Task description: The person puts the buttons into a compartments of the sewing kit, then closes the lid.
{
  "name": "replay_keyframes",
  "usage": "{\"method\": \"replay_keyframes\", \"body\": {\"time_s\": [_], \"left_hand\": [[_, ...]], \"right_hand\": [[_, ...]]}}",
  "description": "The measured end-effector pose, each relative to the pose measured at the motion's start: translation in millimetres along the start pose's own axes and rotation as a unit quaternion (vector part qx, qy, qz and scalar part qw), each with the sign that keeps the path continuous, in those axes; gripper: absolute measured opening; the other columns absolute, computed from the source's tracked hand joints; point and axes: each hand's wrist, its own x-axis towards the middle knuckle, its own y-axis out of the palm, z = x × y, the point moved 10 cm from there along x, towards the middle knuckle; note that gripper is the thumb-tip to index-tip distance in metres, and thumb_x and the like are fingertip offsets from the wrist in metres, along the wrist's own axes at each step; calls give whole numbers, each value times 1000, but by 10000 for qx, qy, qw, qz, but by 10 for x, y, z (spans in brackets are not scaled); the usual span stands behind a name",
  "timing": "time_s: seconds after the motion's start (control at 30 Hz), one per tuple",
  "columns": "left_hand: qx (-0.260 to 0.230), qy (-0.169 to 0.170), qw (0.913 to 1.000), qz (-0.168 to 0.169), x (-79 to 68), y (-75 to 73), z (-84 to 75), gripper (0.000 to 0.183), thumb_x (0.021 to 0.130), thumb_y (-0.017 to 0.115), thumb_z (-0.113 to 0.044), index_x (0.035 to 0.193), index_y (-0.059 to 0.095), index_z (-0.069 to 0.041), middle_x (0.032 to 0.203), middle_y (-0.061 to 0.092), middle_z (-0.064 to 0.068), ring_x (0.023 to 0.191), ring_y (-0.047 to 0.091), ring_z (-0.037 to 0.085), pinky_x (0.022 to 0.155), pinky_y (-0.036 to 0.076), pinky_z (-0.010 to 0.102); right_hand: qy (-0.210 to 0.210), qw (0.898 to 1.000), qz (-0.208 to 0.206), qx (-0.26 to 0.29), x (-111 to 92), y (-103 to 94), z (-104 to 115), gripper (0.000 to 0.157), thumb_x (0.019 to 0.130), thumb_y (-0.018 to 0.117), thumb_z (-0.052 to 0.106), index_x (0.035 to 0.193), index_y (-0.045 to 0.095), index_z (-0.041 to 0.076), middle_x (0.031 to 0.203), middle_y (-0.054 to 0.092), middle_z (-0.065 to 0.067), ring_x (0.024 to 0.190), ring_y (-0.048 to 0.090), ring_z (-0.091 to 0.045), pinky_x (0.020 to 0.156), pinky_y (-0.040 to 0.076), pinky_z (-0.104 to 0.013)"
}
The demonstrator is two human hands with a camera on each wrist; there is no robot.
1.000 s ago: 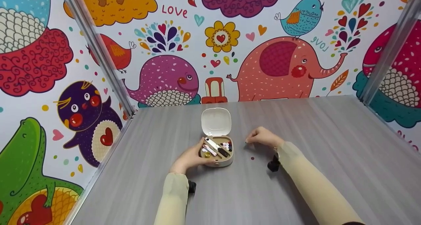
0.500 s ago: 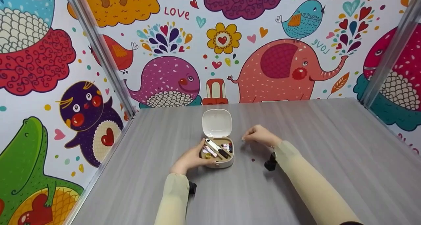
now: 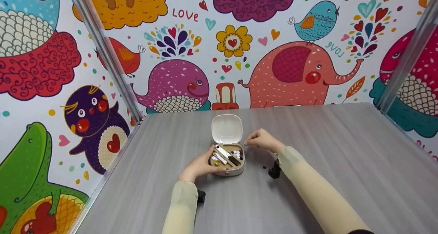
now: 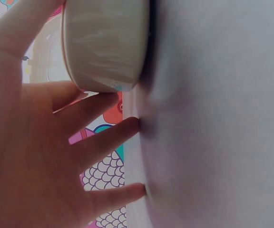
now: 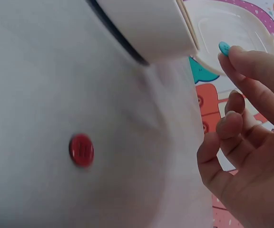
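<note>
A small white sewing box stands on the table, its lid raised at the back. My left hand holds it from the left, thumb at the front and fingertips on the side; two other fingers reach down to the tabletop. Between thumb and forefinger my right hand pinches a teal button, just right of the box's back corner. White and dark buttons lie in the right compartment. A white-and-black tool slants across the middle, with a small gold item at front left.
A red button lies on the grey table, to the right of the box and nearer to me. Behind the table rises a wall printed with cartoon animals, with metal posts at its corners.
My right hand has moved left with the teal button, from well right of the box to close beside its back right corner. The left hand keeps its hold; the view has shifted slightly.
</note>
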Motion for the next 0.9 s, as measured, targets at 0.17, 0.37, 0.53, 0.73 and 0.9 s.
{"method": "replay_keyframes", "body": {"time_s": [0.17, 0.37, 0.53, 0.73, 0.9], "left_hand": [[-19, -46, 10000, 65, 4, 21, 20, 113, 72, 82, -48, 155, 17, -5, 153, 28, 23, 136, 34, 39, 109, 30, 51], [7, -69, 9999, 87, -2, 23, 5, 111, 73, 81, -48, 154, 19, -4, 150, 33, 24, 134, 38, 37, 108, 33, 49], [49, -106, 9999, 113, -5, 34, 5, 112, 73, 81, -50, 155, 18, -5, 151, 32, 24, 134, 37, 38, 108, 33, 49], [9, -129, 9999, 94, -10, 25, 18, 113, 73, 81, -50, 155, 18, -5, 151, 32, 23, 134, 37, 38, 108, 32, 50], [-17, -93, 9999, 64, -16, 10, 18, 112, 73, 81, -50, 155, 18, -6, 151, 32, 23, 134, 37, 38, 108, 33, 50]], "right_hand": [[-103, 9999, -59, -41, 37, 71, 63, 13, 83, 73, 10, 89, 77, -1, 74, 67, 2, 62, 49, -9, 55, 39, -21], [-522, 9983, -155, -194, 69, 151, 173, 12, 80, 72, 5, 87, 76, -5, 77, 70, -3, 66, 50, -7, 58, 39, -20], [-393, 9989, -169, -212, 88, 234, 169, 12, 80, 74, 6, 86, 76, -4, 76, 69, -4, 67, 51, -9, 60, 40, -22], [-255, 9978, -277, -537, 114, 281, 176, 13, 80, 75, 10, 84, 77, -2, 78, 62, -4, 74, 49, -14, 63, 41, -25], [-260, 9961, -441, -724, 137, 286, 184, 12, 78, 77, 11, 81, 78, 0, 79, 61, -5, 77, 48, -15, 69, 41, -28]]}}
